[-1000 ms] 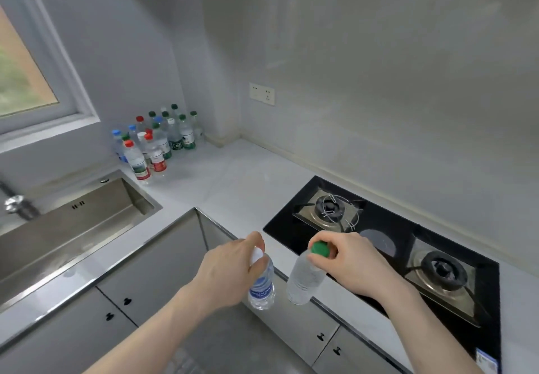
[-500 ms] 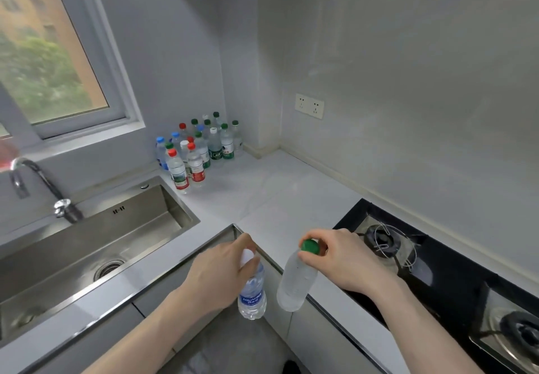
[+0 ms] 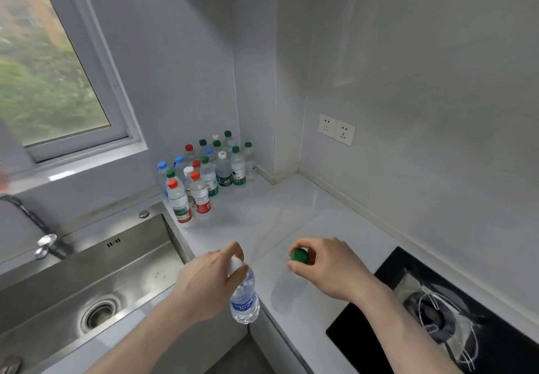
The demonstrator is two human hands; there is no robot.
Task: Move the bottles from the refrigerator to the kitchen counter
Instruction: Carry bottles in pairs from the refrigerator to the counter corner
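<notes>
My left hand [image 3: 208,283] grips a clear bottle with a blue label [image 3: 244,300] by its neck, hanging over the front edge of the pale counter [image 3: 291,213]. My right hand [image 3: 326,265] pinches the top of a clear green-capped bottle [image 3: 287,289] by its cap [image 3: 299,255], holding it above the counter. Several bottles with red, blue, green and white caps [image 3: 204,175] stand grouped in the back corner of the counter.
A steel sink [image 3: 87,280] with a faucet [image 3: 43,245] lies to the left. A black gas hob [image 3: 437,315] sits at the right. A wall socket [image 3: 336,129] is above the counter, and a window [image 3: 49,82] at upper left.
Both hands have carried their bottles forward and leftward, from in front of the hob toward the counter stretch between sink and hob. The view has turned toward the corner.
</notes>
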